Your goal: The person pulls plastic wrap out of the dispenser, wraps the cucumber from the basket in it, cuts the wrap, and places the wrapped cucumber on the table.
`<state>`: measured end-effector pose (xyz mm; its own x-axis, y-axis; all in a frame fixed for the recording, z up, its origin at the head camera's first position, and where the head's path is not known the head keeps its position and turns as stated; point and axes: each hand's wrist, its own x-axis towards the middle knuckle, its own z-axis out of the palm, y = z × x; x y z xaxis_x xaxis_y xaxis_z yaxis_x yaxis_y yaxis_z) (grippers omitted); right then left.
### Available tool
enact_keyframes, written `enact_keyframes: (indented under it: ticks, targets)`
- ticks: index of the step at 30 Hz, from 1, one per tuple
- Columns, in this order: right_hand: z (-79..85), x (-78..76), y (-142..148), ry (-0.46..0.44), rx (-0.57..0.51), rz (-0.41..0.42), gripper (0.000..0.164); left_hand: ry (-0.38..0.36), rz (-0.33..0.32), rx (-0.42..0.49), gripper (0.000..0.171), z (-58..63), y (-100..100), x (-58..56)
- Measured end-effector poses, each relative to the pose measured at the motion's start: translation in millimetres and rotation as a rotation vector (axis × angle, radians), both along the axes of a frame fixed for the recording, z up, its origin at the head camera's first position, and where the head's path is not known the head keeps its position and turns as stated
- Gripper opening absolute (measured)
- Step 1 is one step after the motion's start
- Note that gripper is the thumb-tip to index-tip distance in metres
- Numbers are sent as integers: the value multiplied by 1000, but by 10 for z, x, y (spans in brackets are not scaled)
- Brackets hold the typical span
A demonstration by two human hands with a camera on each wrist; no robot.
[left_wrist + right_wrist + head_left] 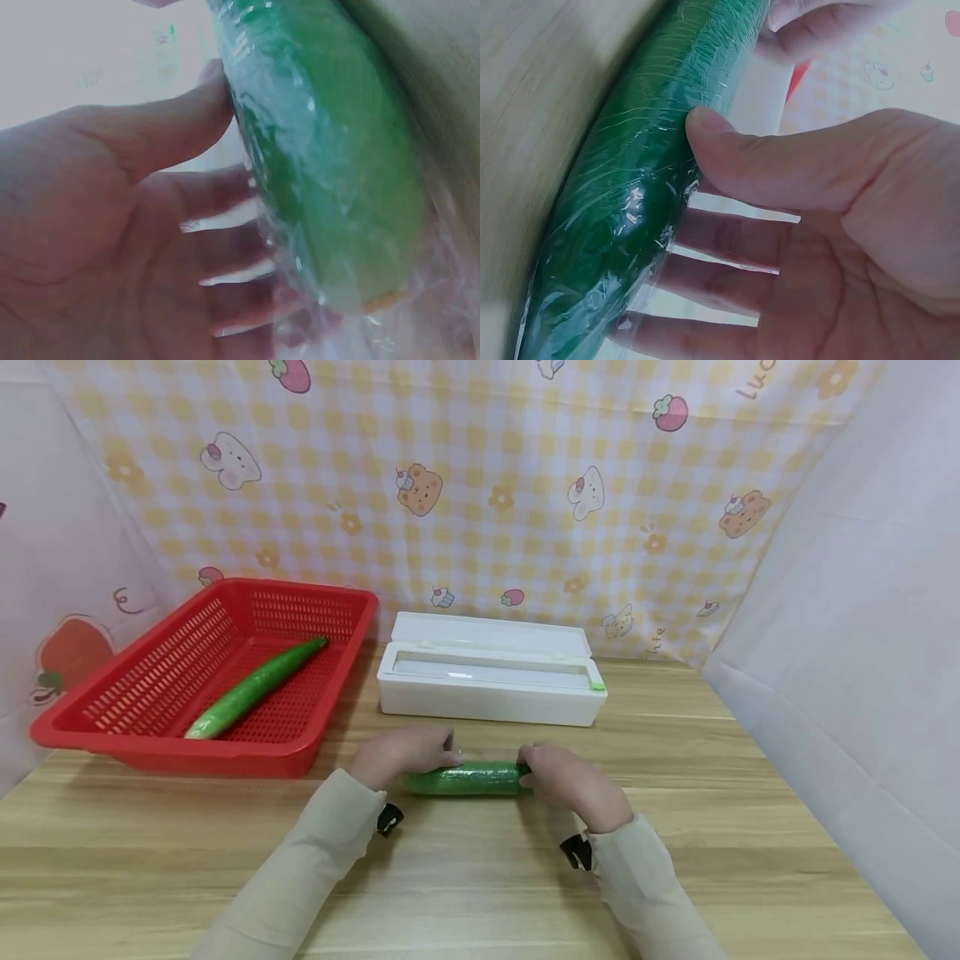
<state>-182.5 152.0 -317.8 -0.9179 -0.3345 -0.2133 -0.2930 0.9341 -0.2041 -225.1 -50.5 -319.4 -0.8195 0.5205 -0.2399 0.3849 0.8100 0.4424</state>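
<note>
A green cucumber (480,779) wrapped in clear plastic film lies crosswise in front of me on the table. At its left end my left hand (408,752) holds it, the thumb along its side and the fingers reaching around behind. Loose film (450,315) sticks out past the cucumber's pale end in the left wrist view. My right hand (568,779) grips the other end, with the thumb (720,146) pressed on the wrapped surface and the fingers against the film on the far side. The film looks wrinkled and shiny along the cucumber (630,195).
To the left stands a red plastic basket (202,748) with another long cucumber (255,687) in it. A white film dispenser box (491,700), lid (491,633) raised, sits behind my hands. Patterned cloth (480,552) hangs along the back of the wooden table (480,893).
</note>
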Motion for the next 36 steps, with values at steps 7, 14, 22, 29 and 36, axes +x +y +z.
enact_keyframes:
  ticks: [7, 14, 22, 29, 36]
  targets:
    - [2, -8, 46, 49, 17, 19, 24, 150, -206, 40, 24, 21, 220, 95]
    - [-22, -41, 76, 97, 13, 14, 30, 251, -183, -17, 39, -37, 292, 161]
    - [-44, -58, 46, 162, 16, -7, 20, 211, -110, 26, 37, -212, 254, 29]
    - [-30, -50, 27, 185, 86, -3, 38, 283, -126, -55, 50, -225, 221, -28]
    - [-87, -96, 25, 202, 163, 10, 56, 310, -86, -22, 42, -216, 235, -46]
